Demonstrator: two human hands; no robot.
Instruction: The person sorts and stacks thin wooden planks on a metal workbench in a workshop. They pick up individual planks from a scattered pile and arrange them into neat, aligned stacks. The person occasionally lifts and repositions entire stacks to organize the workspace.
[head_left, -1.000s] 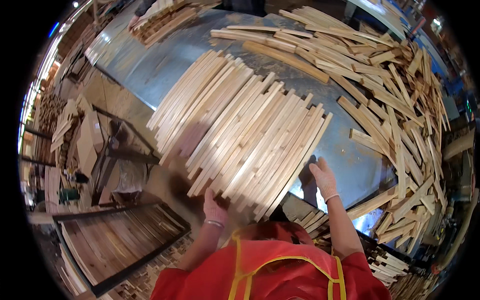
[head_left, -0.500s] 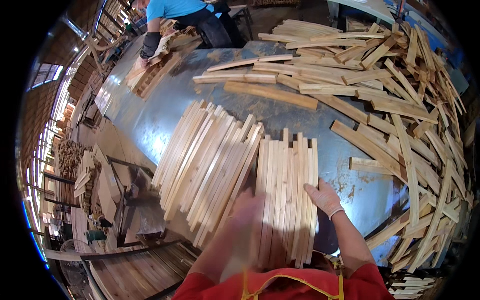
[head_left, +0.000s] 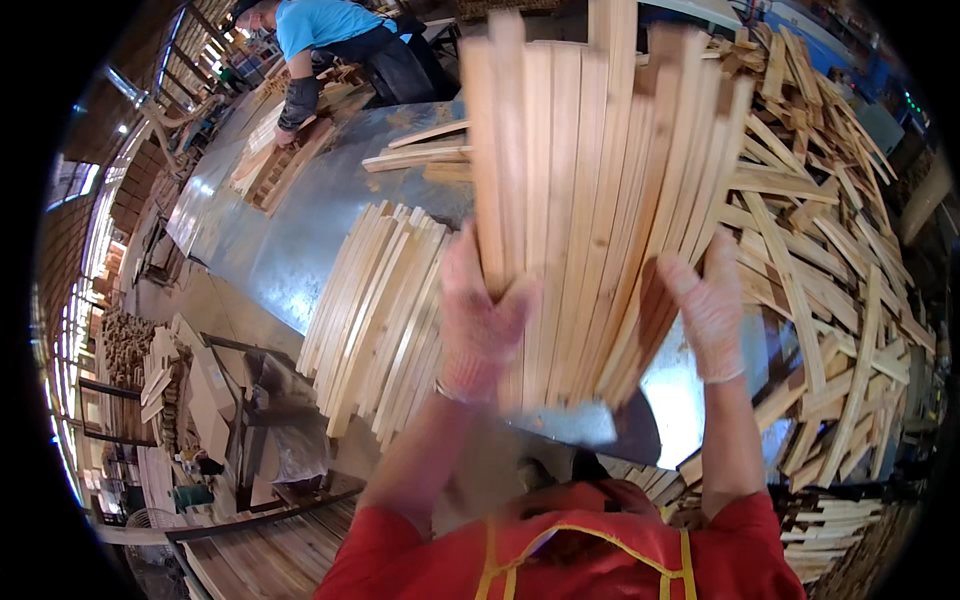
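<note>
The left hand pressed against the near left side of a bundle of wood strips, its thumb spread wide over the front. The right hand was half open at the opposite side, thumb against the outer strips and fingers apart. Between them they had the bundle raised above the bench, its strips upright side by side, uneven and blurred at the far ends.

Just left of the bundle, partly behind the left hand, lay a row of strips. To the right a tangled heap of boards covered that side; the bundle blocked part of it, and the middle of the bench, from sight. At the far left end, a co-worker in blue leaned over, one hand on a stack of wood pieces.

At lower left, a dark-framed rack contained brown boards. Near it sat a clear plastic bag, its contents too unclear to tell.
</note>
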